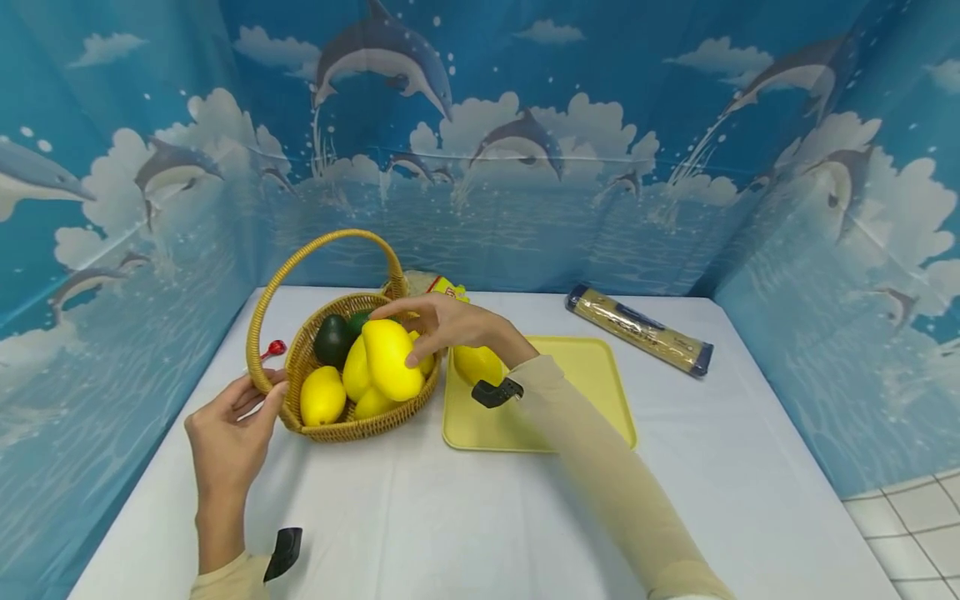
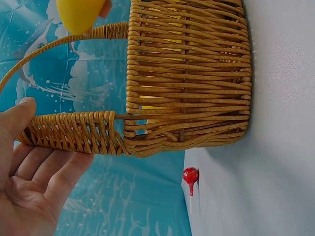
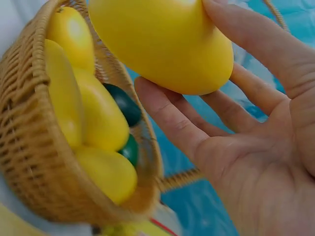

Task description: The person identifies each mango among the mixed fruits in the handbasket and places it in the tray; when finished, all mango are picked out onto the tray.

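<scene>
A wicker basket (image 1: 358,431) with a tall arched handle stands at left on the white table. My left hand (image 1: 231,437) holds the base of that handle on its near-left side, thumb on one face and fingers on the other. Above the basket, my right hand (image 1: 453,323) grips a yellow mango (image 1: 392,360) between thumb and fingers. In the right wrist view the mango (image 3: 167,44) is clear of the fruit below. Inside the basket lie a lemon-like yellow fruit (image 1: 322,397), several other yellow fruits (image 3: 101,110) and dark green avocado-like fruits (image 1: 333,340).
Right of the basket is a yellow tray (image 1: 588,375), bearing a yellow fruit (image 1: 477,365) partly behind my right wrist. A long golden packet (image 1: 641,329) lies at back right. A red lollipop (image 1: 277,347) is left of the basket; a yellow-and-red package (image 1: 447,289) sits behind it.
</scene>
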Motion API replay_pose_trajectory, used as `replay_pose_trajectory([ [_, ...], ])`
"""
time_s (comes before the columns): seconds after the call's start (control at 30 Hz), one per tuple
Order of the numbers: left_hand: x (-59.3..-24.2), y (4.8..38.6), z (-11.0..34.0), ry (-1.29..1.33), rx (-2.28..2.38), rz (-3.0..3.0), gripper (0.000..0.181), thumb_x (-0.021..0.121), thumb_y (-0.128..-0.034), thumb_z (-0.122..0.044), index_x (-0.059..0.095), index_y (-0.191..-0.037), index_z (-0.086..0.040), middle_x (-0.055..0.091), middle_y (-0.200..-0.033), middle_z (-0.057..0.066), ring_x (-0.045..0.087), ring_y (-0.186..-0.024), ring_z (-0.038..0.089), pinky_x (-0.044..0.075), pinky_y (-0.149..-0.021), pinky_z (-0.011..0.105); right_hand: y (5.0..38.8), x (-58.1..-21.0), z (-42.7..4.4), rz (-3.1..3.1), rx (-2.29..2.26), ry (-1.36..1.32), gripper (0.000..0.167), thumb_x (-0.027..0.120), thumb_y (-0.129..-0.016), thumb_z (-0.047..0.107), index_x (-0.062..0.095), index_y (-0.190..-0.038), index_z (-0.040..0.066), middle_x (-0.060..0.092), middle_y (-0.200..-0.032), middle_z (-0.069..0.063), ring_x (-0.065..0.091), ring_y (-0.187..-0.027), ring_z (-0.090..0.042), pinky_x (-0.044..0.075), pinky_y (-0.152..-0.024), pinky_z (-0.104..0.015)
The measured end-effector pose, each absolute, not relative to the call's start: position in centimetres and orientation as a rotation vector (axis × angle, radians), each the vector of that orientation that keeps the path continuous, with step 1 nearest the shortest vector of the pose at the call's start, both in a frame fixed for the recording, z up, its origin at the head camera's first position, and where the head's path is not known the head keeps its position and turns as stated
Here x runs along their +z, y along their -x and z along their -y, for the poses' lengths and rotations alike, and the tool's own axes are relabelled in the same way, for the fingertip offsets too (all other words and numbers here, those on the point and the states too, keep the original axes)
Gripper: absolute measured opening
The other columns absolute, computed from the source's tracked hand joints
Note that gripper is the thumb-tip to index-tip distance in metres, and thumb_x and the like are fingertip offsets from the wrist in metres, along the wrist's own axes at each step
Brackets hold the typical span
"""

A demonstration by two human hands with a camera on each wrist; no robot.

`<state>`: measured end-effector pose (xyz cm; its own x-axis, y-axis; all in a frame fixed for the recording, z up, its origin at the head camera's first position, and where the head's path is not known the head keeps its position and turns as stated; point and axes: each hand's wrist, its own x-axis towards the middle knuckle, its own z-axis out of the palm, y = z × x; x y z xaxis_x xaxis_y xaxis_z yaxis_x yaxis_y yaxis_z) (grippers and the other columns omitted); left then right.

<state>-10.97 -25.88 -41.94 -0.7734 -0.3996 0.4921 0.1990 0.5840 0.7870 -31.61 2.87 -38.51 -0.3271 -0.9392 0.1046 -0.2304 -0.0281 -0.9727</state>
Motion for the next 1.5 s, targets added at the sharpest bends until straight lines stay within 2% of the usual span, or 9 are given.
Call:
replay_pose_trajectory([
  [0.13, -41.8, 10.8, 26.0, -0.162, -1.188, 2.155, 0.031, 0.085, -0.0931, -0.006, 0.079, -0.122, 0.002, 0.081, -0.112, 0.016, 0.065, -0.097, -0.021, 0.054, -0.076, 0.006, 31.5, -37.8, -5.6, -1.608, -1.464, 1.216, 0.086, 0.089, -0.091, 0.017, 0.043, -0.162, -0.001, 0.041, -0.169, -0.018, 0.048, -0.150, -0.033, 0.052, -0.115, -0.054],
  [0.23, -41.9, 10.8, 26.1, -0.163, -1.208, 2.147, 0.031, 0.085, -0.0925, -0.004, 0.079, -0.122, 0.001, 0.081, -0.112, 0.017, 0.066, -0.097, -0.020, 0.055, -0.076, 0.006, 31.3, -37.3, -7.7, -1.613, -1.507, 1.195, 0.091, 0.092, -0.089, 0.020, 0.043, -0.161, -0.004, 0.043, -0.168, -0.018, 0.051, -0.147, -0.037, 0.052, -0.114, -0.058],
  [0.53, -42.4, 10.8, 25.8, -0.194, -1.205, 2.174, 0.031, 0.084, -0.0959, -0.012, 0.079, -0.124, 0.001, 0.081, -0.114, 0.017, 0.065, -0.099, -0.020, 0.055, -0.077, 0.007, 30.5, -37.0, -13.9, -1.671, -1.552, 1.100, 0.084, 0.087, -0.091, 0.006, 0.042, -0.160, -0.007, 0.032, -0.171, -0.026, 0.046, -0.150, -0.044, 0.053, -0.115, -0.054],
  [0.87, -42.4, 10.8, 25.9, -0.168, -1.174, 2.169, 0.029, 0.083, -0.0960, -0.009, 0.078, -0.122, 0.003, 0.081, -0.112, 0.015, 0.065, -0.100, -0.020, 0.056, -0.077, 0.008, 31.2, -40.0, -19.4, -1.903, -1.525, 0.898, 0.076, 0.079, -0.095, -0.005, 0.044, -0.162, 0.001, 0.037, -0.172, -0.019, 0.043, -0.152, -0.044, 0.055, -0.113, -0.046],
  [1.03, -42.3, 11.0, 25.9, -0.168, -1.175, 2.174, 0.029, 0.083, -0.0964, -0.011, 0.078, -0.122, 0.002, 0.082, -0.112, 0.015, 0.066, -0.099, -0.020, 0.056, -0.078, 0.008, 32.1, -41.9, -21.1, -1.978, -1.482, 0.824, 0.076, 0.074, -0.097, -0.006, 0.041, -0.165, 0.002, 0.036, -0.172, -0.019, 0.041, -0.153, -0.046, 0.052, -0.116, -0.051],
  [1.27, -42.5, 11.1, 25.9, -0.160, -1.170, 2.177, 0.029, 0.083, -0.0957, -0.009, 0.078, -0.122, 0.003, 0.081, -0.113, 0.015, 0.066, -0.100, -0.020, 0.056, -0.078, 0.008, 32.8, -43.7, -21.9, -2.036, -1.414, 0.821, 0.077, 0.080, -0.095, 0.001, 0.044, -0.164, 0.005, 0.038, -0.171, -0.018, 0.038, -0.155, -0.047, 0.036, -0.125, -0.064],
  [1.5, -42.4, 11.1, 25.9, -0.171, -1.186, 2.170, 0.029, 0.083, -0.0962, -0.011, 0.079, -0.122, 0.002, 0.081, -0.113, 0.016, 0.065, -0.099, -0.020, 0.055, -0.078, 0.008, 33.5, -44.7, -21.8, -2.042, -1.407, 0.796, 0.079, 0.080, -0.094, -0.003, 0.043, -0.164, 0.002, 0.036, -0.170, -0.025, 0.041, -0.152, -0.048, 0.039, -0.124, -0.062],
])
